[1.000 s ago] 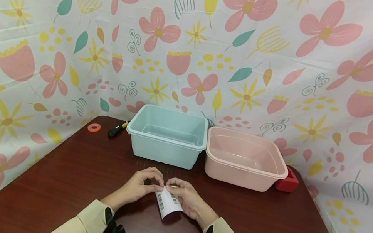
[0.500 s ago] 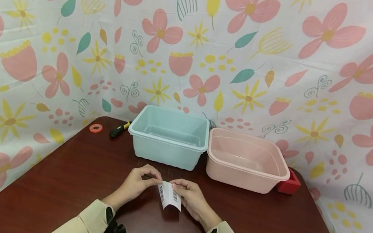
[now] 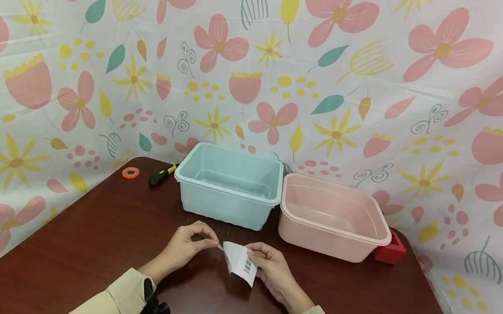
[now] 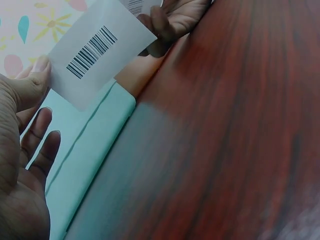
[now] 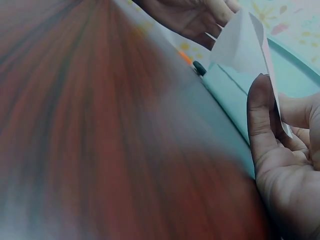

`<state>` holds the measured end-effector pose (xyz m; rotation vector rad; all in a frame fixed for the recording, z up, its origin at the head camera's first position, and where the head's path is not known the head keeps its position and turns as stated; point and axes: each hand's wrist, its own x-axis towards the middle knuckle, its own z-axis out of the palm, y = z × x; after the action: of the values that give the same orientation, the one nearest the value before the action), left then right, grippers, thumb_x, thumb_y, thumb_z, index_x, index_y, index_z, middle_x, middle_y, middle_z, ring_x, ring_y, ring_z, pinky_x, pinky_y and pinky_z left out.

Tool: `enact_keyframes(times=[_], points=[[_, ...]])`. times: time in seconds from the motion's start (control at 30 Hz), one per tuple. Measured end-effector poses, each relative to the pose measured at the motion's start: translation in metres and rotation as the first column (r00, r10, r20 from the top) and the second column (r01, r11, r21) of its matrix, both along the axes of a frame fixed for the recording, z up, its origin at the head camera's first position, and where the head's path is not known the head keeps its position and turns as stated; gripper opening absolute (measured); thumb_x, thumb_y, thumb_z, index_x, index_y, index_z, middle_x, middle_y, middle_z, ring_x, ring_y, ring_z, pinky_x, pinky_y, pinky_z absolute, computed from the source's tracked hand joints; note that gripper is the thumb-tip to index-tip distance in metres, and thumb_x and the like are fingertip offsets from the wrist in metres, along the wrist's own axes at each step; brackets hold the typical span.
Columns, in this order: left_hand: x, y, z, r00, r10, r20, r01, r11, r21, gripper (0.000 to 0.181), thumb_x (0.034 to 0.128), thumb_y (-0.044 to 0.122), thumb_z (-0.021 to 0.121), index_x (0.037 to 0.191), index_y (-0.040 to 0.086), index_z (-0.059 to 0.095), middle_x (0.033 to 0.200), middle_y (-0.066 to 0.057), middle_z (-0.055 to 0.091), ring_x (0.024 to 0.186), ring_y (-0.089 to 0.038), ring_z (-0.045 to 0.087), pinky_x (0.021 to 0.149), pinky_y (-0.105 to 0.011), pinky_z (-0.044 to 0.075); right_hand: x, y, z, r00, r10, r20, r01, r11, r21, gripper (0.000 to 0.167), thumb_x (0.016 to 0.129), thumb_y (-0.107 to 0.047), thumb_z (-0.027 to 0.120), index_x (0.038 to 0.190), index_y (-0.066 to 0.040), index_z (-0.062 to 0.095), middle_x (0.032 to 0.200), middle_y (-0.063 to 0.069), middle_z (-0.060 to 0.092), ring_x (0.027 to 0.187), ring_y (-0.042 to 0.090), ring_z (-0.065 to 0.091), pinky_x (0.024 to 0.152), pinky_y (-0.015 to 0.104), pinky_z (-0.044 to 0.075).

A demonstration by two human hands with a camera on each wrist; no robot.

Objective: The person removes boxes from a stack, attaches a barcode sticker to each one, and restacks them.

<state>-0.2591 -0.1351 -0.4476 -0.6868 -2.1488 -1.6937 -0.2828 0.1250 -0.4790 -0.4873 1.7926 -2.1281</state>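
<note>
Fingers (image 4: 36, 82) of left hand (image 3: 185, 246), right hand (image 3: 275, 272): pinching barcoded sheet (image 3: 236, 254) — hands now farther apart; parting or unfolding seemingly begun.

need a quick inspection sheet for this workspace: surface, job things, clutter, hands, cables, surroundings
Surface: dark reddish-brown wood-grain table, glossy enough to show reflections.
Job's things: bent white paper with printed barcodes, held between the hands.
Clutter: blue bin and pink bin side by side; red box partly hidden by the pink one; orange ring and black-and-yellow tool at far left.
Hands: left hand and right hand pinch opposite sides of the paper.
Cables: nothing seen.
Surroundings: floral-printed cloth behind the table.
</note>
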Motion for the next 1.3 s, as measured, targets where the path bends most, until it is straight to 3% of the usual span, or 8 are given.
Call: enact_keyframes(times=[0.23, 0.43, 0.67, 0.87, 1.03, 1.2, 1.3], points=[[0.001, -0.002, 0.003, 1.000, 0.001, 0.007, -0.001, 1.000, -0.002, 0.005, 0.0867, 0.001, 0.076, 0.089, 0.004, 0.074, 0.088, -0.009, 0.068, 0.082, -0.013, 0.062, 0.070, -0.029, 0.051, 0.000, 0.023, -0.002, 0.999, -0.044, -0.002, 0.044, 0.999, 0.002, 0.031, 0.101, -0.010, 0.061, 0.122, 0.011, 0.054, 0.102, 0.010, 0.071, 0.092, 0.019, 0.069, 0.074, 0.033, 0.058], [-0.001, -0.005, 0.003, 1.000, 0.021, 0.012, -0.021, 1.000, 0.010, 0.006, 0.0877, 0.001, 0.075, 0.090, 0.005, 0.073, 0.089, -0.009, 0.070, 0.082, -0.016, 0.063, 0.072, -0.033, 0.051, 0.003, 0.039, -0.001, 0.995, -0.099, 0.005, 0.099, 0.994, 0.037, 0.032, 0.100, -0.011, 0.063, 0.122, 0.011, 0.055, 0.102, 0.011, 0.071, 0.091, 0.019, 0.069, 0.073, 0.033, 0.058], [-0.002, -0.007, 0.004, 0.997, 0.055, 0.046, -0.057, 0.998, 0.037, 0.004, 0.0889, 0.003, 0.075, 0.090, 0.006, 0.073, 0.088, -0.010, 0.071, 0.082, -0.025, 0.065, 0.072, -0.030, 0.052, 0.005, 0.057, 0.001, 0.983, -0.172, -0.062, 0.179, 0.975, 0.130, 0.035, 0.098, -0.016, 0.067, 0.119, 0.012, 0.059, 0.099, 0.013, 0.068, 0.086, 0.019, 0.067, 0.071, 0.030, 0.057], [-0.002, -0.008, 0.005, 0.995, 0.070, 0.065, -0.075, 0.994, 0.082, 0.006, 0.0886, 0.005, 0.076, 0.091, 0.002, 0.072, 0.088, -0.012, 0.070, 0.082, -0.030, 0.063, 0.071, -0.026, 0.052, 0.006, 0.072, 0.000, 0.942, -0.285, -0.177, 0.325, 0.907, 0.266, 0.026, 0.095, -0.019, 0.071, 0.109, 0.003, 0.070, 0.096, 0.013, 0.069, 0.082, 0.018, 0.065, 0.068, 0.028, 0.054], [-0.008, -0.011, -0.001, 0.995, 0.080, 0.055, -0.086, 0.988, 0.124, 0.006, 0.0897, 0.004, 0.075, 0.093, 0.002, 0.070, 0.088, -0.014, 0.068, 0.082, -0.029, 0.063, 0.072, -0.027, 0.053, 0.009, 0.084, 0.001, 0.906, -0.313, -0.284, 0.399, 0.854, 0.333, 0.022, 0.094, -0.024, 0.073, 0.107, -0.005, 0.073, 0.102, 0.011, 0.071, 0.087, 0.017, 0.064, 0.073, 0.028, 0.053], [-0.024, -0.014, -0.017, 0.992, 0.111, 0.062, -0.120, 0.978, 0.169, 0.009, 0.0899, 0.004, 0.075, 0.097, 0.002, 0.069, 0.090, -0.015, 0.067, 0.083, -0.023, 0.064, 0.074, -0.028, 0.052, 0.009, 0.091, 0.000, 0.867, -0.304, -0.396, 0.429, 0.859, 0.279, 0.022, 0.097, -0.024, 0.069, 0.110, -0.006, 0.073, 0.106, 0.011, 0.072, 0.095, 0.015, 0.066, 0.080, 0.025, 0.052], [-0.027, -0.015, -0.021, 0.992, 0.108, 0.063, -0.119, 0.971, 0.205, 0.012, 0.0892, 0.008, 0.077, 0.097, 0.003, 0.069, 0.091, -0.015, 0.068, 0.082, -0.019, 0.064, 0.074, -0.027, 0.052, 0.011, 0.090, 0.001, 0.808, -0.321, -0.495, 0.456, 0.872, 0.177, 0.018, 0.100, -0.016, 0.065, 0.110, -0.002, 0.072, 0.103, 0.014, 0.073, 0.098, 0.014, 0.068, 0.085, 0.023, 0.052]])
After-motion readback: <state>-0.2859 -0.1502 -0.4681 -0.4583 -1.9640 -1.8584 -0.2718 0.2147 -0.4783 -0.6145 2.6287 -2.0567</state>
